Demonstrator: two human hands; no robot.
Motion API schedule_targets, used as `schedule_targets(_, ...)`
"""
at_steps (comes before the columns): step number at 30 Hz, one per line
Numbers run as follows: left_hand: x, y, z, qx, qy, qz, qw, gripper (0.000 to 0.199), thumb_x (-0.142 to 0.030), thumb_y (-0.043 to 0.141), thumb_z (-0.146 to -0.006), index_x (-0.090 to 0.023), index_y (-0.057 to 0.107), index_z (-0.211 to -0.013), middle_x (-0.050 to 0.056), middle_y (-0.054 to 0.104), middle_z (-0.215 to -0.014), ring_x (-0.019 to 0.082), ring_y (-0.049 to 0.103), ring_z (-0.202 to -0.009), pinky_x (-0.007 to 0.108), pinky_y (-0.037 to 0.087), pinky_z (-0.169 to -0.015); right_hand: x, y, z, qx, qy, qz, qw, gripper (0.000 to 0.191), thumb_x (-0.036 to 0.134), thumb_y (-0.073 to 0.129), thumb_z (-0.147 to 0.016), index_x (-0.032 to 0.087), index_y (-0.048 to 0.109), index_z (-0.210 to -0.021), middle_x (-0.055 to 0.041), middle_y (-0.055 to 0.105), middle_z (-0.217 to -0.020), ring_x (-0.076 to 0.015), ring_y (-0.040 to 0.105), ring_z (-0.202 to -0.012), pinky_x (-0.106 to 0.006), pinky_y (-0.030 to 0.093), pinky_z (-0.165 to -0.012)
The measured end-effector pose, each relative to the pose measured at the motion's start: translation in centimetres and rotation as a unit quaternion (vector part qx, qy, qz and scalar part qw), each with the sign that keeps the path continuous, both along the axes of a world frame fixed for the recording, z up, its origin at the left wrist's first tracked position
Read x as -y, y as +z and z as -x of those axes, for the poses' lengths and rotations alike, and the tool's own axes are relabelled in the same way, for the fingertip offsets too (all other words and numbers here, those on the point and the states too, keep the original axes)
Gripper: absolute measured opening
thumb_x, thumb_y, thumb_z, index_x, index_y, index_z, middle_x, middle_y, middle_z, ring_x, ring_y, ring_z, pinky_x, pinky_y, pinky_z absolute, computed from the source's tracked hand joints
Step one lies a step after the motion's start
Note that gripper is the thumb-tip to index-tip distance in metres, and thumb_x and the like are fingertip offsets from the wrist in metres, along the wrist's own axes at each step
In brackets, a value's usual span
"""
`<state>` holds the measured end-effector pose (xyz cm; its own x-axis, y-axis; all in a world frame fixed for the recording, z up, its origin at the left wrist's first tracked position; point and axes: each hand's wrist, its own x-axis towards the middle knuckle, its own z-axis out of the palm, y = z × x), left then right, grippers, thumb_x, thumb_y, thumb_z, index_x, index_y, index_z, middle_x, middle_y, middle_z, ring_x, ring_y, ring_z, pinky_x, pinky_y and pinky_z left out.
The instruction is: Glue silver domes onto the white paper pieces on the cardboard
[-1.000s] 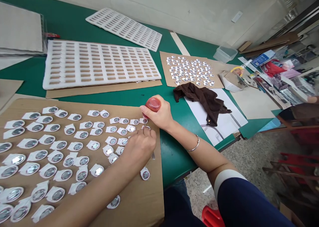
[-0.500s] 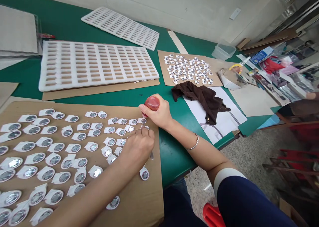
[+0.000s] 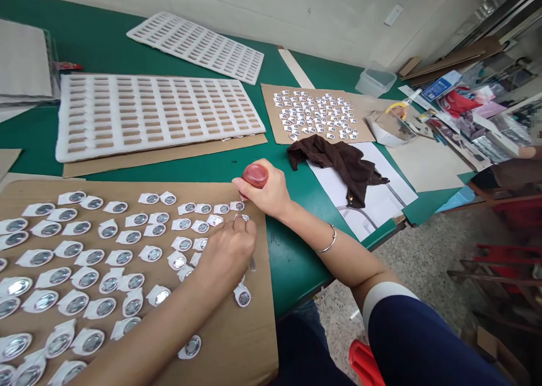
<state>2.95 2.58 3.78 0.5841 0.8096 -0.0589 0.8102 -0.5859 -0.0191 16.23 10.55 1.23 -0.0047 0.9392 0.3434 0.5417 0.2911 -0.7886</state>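
My right hand (image 3: 273, 191) is closed round a glossy reddish-brown object (image 3: 255, 175) with a rounded end, perhaps a squeeze bottle; its lower part is hidden. Just below, my left hand (image 3: 231, 242) is pinched closed on a slim metal tool (image 3: 253, 263), which pokes out under the palm. Both hands are over the right edge of a brown cardboard sheet (image 3: 220, 341). Rows of white tabs with round silvery pieces (image 3: 128, 237) lie on that sheet. One such piece (image 3: 239, 206) is right beside my fingertips, and my left hand and forearm cover others.
White foam trays with slots (image 3: 161, 115) lie farther back on the green table (image 3: 292, 250). A second cardboard (image 3: 271, 101) carries many small tabbed pieces. Dark brown cloth (image 3: 339, 160) rests on white paper. Scissors (image 3: 398, 109), a clear box (image 3: 375, 81) and clutter are at the right.
The whole view has shifted slightly, so most things appear a little farther left. Both hands keep their grips and their places over the sheet's edge.
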Motion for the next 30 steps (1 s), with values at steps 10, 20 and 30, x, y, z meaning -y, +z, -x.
schedule_targets(10, -0.8, 0.1, 1.0, 0.058, 0.036, 0.061, 0.996, 0.023, 0.004, 0.044, -0.072, -0.014, 0.057, -0.077, 0.008, 0.061, -0.073, 0.023, 0.060, -0.064, 0.031, 0.038, -0.056, 0.6, 0.2, -0.2, 0.023, 0.023, -0.010, 0.999, 0.041, 0.062, 0.067, -0.073, 0.024, 0.055, -0.083, 0.0000, 0.067, -0.081, -0.0167, 0.063, -0.073, -0.030, 0.050, -0.067)
schedule_targets(20, -4.8, 1.3, 3.3, 0.287, 0.150, 0.218, 0.920, 0.016, -0.027, 0.051, -0.077, -0.018, 0.061, -0.068, -0.001, 0.058, -0.060, 0.013, 0.050, -0.057, 0.026, 0.034, -0.056, 0.4, 1.4, -0.8, 0.040, 0.043, 0.031, 0.998, 0.041, 0.060, 0.068, -0.072, 0.022, 0.055, -0.078, 0.0013, 0.064, -0.075, -0.0157, 0.058, -0.068, -0.029, 0.045, -0.063)
schedule_targets(30, -6.1, 0.6, 4.1, 0.347, 0.257, 0.318, 0.844, 0.016, -0.033, 0.062, -0.067, -0.018, 0.064, -0.072, 0.000, 0.056, -0.056, 0.013, 0.045, -0.048, 0.024, 0.032, -0.043, 2.3, 0.9, -2.0, -0.045, 0.062, 0.054, 0.996, 0.032, 0.047, 0.074, -0.070, 0.022, 0.059, -0.082, 0.0005, 0.069, -0.082, -0.0164, 0.063, -0.075, -0.030, 0.050, -0.073)
